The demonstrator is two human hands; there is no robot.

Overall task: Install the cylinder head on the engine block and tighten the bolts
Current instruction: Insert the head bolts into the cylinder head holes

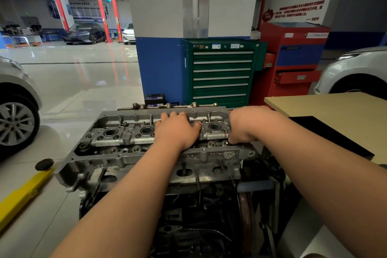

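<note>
Grey cast-metal cylinder head [125, 139] sits on the dark engine block [188, 226] under both hands, left hand [178, 130] pressing flat on top, right hand [244, 126] curled round its end, and should probably be nudged square before bolting.
</note>
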